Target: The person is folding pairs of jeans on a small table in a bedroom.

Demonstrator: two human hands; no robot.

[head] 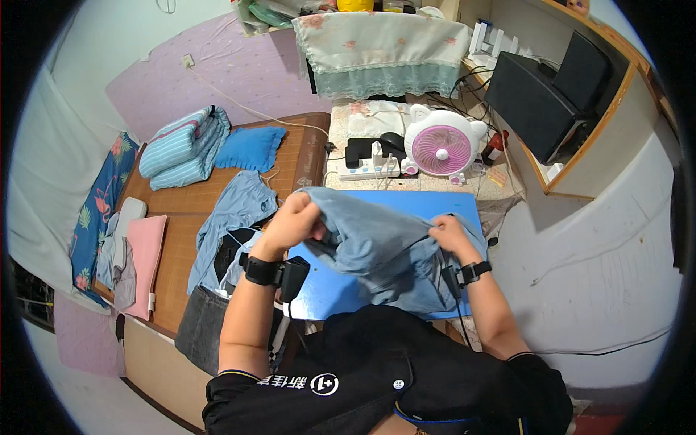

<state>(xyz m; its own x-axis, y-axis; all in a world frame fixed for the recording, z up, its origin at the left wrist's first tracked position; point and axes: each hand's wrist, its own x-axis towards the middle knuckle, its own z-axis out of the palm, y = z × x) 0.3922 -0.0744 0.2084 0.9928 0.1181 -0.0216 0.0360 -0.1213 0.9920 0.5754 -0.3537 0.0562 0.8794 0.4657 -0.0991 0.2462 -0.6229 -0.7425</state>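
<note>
A crumpled light-blue garment [375, 244] is stretched between my two hands over a blue tabletop [321, 296]. My left hand [296, 217] grips its upper left edge, lifting that side. At the garment's right side, my right hand [448, 234] pinches the cloth. Part of the fabric hangs down towards my chest and lies on the tabletop near its front edge. Both wrists wear black straps with black devices and cables. The exact kind of garment cannot be told from its folds.
Left stands a bed with a brown mat [176, 204], bearing blue clothes [234, 209], dark grey denim [202, 329], a blue pillow [251, 148], a folded striped quilt [185, 147] and a pink pillow [147, 263]. Behind the tabletop are a power strip [367, 169] and a pink-and-white fan [441, 149].
</note>
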